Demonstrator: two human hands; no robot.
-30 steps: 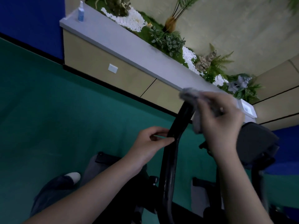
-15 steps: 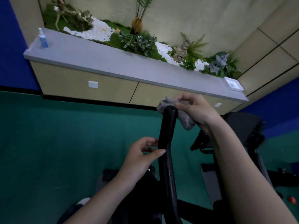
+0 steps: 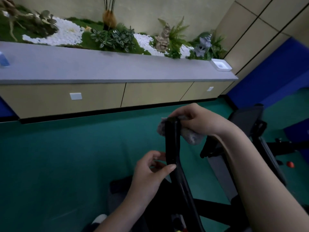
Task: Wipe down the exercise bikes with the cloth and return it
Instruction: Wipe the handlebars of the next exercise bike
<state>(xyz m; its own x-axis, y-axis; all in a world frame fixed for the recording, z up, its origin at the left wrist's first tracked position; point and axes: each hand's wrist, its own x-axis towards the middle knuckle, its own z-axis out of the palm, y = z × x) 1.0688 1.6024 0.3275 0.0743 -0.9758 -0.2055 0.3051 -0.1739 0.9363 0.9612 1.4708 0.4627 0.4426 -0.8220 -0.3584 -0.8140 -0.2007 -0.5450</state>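
Note:
A black handlebar of the nearest exercise bike rises up the middle of the view. My right hand grips a grey cloth wrapped over the bar's top end. Lower down, my left hand holds the same bar, thumb across its front and fingers curled behind it. A second black exercise bike stands to the right, partly hidden by my right forearm.
A long grey counter with beige cabinet fronts runs along the back, a planter of greenery and white pebbles behind it. On it sit a blue spray bottle at far left and a white tray at right. Green floor; a small red object lies right.
The view has swung level and to the right. My right hand with the cloth stays at the bar's top end; my left hand keeps its hold lower on the bar.

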